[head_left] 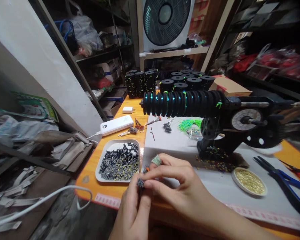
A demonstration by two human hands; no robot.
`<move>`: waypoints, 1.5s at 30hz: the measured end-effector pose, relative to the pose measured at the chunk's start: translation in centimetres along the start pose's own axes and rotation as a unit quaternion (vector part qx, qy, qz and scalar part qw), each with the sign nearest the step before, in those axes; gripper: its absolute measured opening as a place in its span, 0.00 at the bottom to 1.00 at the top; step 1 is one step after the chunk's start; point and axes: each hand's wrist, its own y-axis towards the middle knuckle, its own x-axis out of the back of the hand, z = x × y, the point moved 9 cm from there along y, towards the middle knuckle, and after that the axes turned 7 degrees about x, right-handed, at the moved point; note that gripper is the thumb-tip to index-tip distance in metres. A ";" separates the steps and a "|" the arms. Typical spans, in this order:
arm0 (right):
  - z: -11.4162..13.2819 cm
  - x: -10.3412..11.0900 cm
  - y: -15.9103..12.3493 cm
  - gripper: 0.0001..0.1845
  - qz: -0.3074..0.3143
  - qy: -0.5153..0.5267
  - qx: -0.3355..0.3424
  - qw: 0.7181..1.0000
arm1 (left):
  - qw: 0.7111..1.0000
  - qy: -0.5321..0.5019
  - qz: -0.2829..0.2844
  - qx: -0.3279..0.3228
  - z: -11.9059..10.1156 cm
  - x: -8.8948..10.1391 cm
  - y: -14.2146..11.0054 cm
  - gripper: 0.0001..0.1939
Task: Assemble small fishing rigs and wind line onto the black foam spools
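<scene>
Near the table's front edge, my left hand is closed around a small bundle of dark grey pieces, whose ends show between thumb and fingers. My right hand meets it from the right, thumb and forefinger pinched at the bundle's edge. Greenish tape wraps one right fingertip. A bit of orange shows behind the fingers, too small to name. Just left of my hands, a white tray holds many small black and grey tubular pieces, some yellow-tipped.
A black winding machine with a ridged roller stands across the table. Behind it are stacked black spools. On the right lie a dish of gold bits and blue-handled pliers. A white power bank and green wires lie farther back.
</scene>
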 end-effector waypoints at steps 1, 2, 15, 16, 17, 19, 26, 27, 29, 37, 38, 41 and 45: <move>0.1 0.1 0.0 0.07 -0.004 -0.001 0.006 1.000 | 1.000 0.008 -0.006 -0.005 0.1 0.2 0.0 0.19; 0.2 0.1 0.0 0.07 -0.006 -0.004 0.010 1.000 | 1.000 0.011 -0.007 -0.012 0.2 0.3 0.0 0.19; 0.0 -0.5 -0.3 0.09 0.034 -0.044 0.013 0.998 | 0.979 -0.181 0.038 0.090 0.2 -0.7 0.7 0.19; 0.1 -0.6 -0.3 0.09 0.040 -0.044 0.015 0.998 | 0.976 -0.190 0.053 0.096 0.1 -0.8 0.8 0.19; 0.1 -0.6 -0.3 0.09 0.043 -0.041 0.016 0.998 | 0.972 -0.199 0.075 0.097 0.0 -1.0 0.8 0.18; -0.1 -0.4 -0.3 0.09 0.044 -0.035 0.009 0.998 | 0.962 -0.219 0.136 0.090 -0.4 -1.6 0.8 0.16; -0.4 -0.2 -0.3 0.07 0.047 -0.017 -0.013 0.999 | 0.938 -0.244 0.239 0.059 -1.5 -2.2 0.2 0.13; -0.4 -0.3 -0.3 0.07 0.048 -0.013 -0.015 0.999 | 0.937 -0.244 0.242 0.062 -1.5 -2.2 0.2 0.13; -0.4 -0.3 -0.4 0.07 0.043 -0.005 -0.019 0.999 | 0.936 -0.245 0.243 0.070 -1.4 -2.3 0.1 0.13; -0.4 -0.1 -0.3 0.09 0.012 0.023 -0.045 0.999 | 0.928 -0.267 0.242 0.100 -1.1 -2.8 0.1 0.14; -0.4 -0.1 -0.3 0.09 0.011 0.027 -0.046 0.999 | 0.926 -0.270 0.243 0.105 -1.0 -2.9 0.1 0.15; -0.3 -0.1 -0.4 0.09 0.011 0.039 -0.047 0.998 | 0.921 -0.281 0.242 0.116 -1.0 -3.1 0.0 0.15; -0.3 -0.1 -0.3 0.09 0.012 0.043 -0.052 0.998 | 0.917 -0.293 0.240 0.123 -1.2 -3.3 0.1 0.15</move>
